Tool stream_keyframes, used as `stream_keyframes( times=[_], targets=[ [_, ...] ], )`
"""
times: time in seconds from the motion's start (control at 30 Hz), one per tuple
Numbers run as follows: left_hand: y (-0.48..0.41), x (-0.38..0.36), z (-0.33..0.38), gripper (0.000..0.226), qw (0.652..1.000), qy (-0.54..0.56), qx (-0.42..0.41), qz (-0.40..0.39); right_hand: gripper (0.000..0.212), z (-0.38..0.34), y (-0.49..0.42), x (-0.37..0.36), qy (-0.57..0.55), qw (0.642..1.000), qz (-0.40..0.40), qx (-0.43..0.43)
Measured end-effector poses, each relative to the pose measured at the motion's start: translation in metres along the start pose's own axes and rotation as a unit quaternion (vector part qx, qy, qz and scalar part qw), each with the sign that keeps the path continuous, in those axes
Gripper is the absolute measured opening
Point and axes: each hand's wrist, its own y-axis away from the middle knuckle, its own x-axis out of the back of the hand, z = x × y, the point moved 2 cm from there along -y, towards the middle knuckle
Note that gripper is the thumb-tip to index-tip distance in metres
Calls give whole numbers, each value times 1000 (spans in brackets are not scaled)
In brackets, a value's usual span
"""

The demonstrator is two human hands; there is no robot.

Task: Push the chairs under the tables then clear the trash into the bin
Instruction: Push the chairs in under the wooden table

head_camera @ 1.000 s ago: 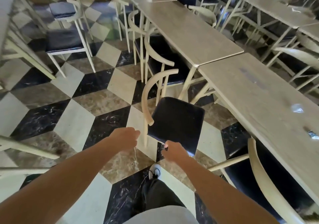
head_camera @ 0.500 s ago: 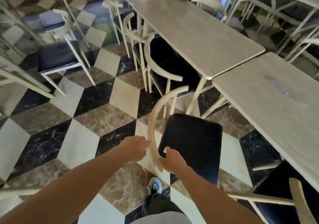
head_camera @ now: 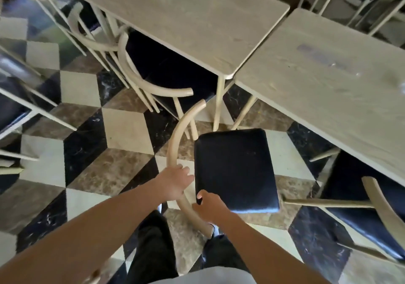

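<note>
While both hands grip its curved backrest, the chair (head_camera: 235, 169) stands in the centre of the frame, out on the chequered floor (head_camera: 125, 128), its black seat facing the gap where two tables meet. The left hand (head_camera: 175, 183) wraps the rail from the left, fingers curled over it. The right hand (head_camera: 208, 205) holds the rail lower down, fingers closed around it, thumb near the seat's near corner. The left table (head_camera: 186, 20) fills the upper middle of the frame; the right table (head_camera: 328, 75) runs along the upper right, their corners almost touching. A second chair (head_camera: 153, 71) sits tucked under the left table. Another chair (head_camera: 372, 207) stands at the lower right, partly under the right table.
</note>
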Motion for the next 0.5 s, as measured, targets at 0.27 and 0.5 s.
stream_keyframes(
  times=[0.27,0.5],
  targets=[
    [-49,-13,-44,29,978,-104,-171,-58,54,-18,-22,-9,7,998,-40,-45],
    [-83,-29,-117,55,943,-170,-286,-33,70,-73,-48,-43,-45,982,34,-180]
  ],
)
